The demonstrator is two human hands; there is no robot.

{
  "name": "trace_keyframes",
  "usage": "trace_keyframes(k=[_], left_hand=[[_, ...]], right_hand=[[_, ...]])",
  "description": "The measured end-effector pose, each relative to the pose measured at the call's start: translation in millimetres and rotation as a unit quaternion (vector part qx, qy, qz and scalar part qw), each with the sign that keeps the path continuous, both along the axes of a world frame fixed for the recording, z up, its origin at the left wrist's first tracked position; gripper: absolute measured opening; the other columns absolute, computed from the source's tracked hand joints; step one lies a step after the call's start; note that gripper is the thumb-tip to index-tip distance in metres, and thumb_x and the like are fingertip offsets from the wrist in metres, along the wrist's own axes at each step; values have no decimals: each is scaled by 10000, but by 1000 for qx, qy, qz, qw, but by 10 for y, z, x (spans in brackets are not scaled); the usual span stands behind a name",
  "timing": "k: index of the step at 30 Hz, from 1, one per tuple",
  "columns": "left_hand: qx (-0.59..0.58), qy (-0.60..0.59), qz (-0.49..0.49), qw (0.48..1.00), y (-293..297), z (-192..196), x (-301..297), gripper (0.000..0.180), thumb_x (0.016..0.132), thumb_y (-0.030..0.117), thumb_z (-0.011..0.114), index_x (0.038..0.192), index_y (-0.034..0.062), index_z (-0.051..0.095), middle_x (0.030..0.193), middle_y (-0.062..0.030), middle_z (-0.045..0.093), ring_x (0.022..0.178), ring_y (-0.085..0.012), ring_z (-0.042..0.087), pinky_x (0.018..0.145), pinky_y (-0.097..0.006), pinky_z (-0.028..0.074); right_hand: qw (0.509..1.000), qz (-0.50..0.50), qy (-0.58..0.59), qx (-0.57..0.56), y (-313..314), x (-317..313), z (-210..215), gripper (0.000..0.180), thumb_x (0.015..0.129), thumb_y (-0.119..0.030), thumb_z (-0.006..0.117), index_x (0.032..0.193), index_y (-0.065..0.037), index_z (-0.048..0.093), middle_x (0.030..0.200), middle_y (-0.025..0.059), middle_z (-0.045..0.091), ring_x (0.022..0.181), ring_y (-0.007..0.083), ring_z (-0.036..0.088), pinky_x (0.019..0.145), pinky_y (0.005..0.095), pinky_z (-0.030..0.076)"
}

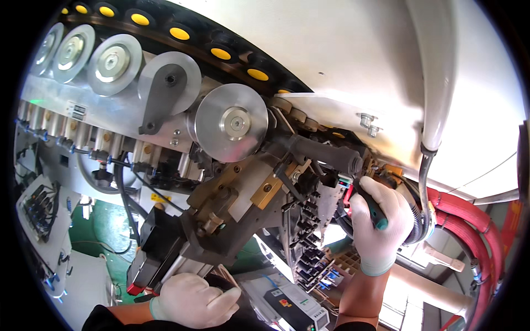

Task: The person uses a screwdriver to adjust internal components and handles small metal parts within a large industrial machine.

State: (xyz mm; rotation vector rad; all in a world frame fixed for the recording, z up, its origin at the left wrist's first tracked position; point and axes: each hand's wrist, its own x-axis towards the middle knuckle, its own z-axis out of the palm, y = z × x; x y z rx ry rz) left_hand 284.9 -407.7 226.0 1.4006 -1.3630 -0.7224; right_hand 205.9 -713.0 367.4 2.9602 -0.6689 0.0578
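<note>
My right hand (382,220), in a white glove, is closed around a hand tool with a green and black handle (374,208). The tool's far end points up and left, beside the end of a dark round shaft (331,154); its tip is hard to make out there. My left hand (196,302), also gloved, is curled at the lower end of a dark machine bracket (215,234). A dark piece shows next to its fingers, and what they grip is hidden. Brass-coloured blocks (268,190) sit on the bracket between my hands.
Large metal rollers (232,122) run along the upper left, with yellow-centred rollers (179,33) behind them. Thick red hoses (464,212) curve down at the right. A black motor-like box (160,234) stands left of the bracket. Below is a grey-and-black device (295,303).
</note>
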Motion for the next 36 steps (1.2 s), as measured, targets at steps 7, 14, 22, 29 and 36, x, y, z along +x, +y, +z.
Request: trace_keyframes(k=[7,14,22,29,36], left_hand=[[15,39,-45,998,-12,64,6,364,773,238,805,1103,123,703,603,-18,513,556,-230,580,544,-421,472],[-30,63,-32,997,-35,-93,-14,281,768,293,791,979,124,714,502,32,477,417,-149,550,415,-308,406],[8,38,-41,998,12,11,40,287,769,240,786,1026,138,708,562,-7,537,514,-215,591,508,-385,468],[-15,44,-69,997,-63,-47,7,268,739,266,769,947,105,719,476,15,490,396,-170,536,409,-338,403],[-5,38,-92,995,-83,-50,-22,268,733,256,761,951,110,709,474,17,503,399,-177,543,412,-343,411]], right_hand=[[999,-39,36,11,-174,171,-129,308,757,-176,817,1030,-44,762,865,148,749,752,342,724,709,398,563],[989,-132,37,58,-195,212,-243,297,842,-192,775,1106,-58,750,906,153,751,809,334,734,759,366,571],[973,-197,72,91,-216,426,-240,231,961,-283,721,1008,-59,749,782,160,716,712,321,724,697,360,561],[968,-217,-66,103,-289,428,-503,288,973,-288,687,862,-28,741,705,179,668,668,373,683,660,407,546],[968,-200,-95,120,-181,417,-520,226,960,-226,703,878,-19,743,729,163,691,662,332,692,660,368,553]])
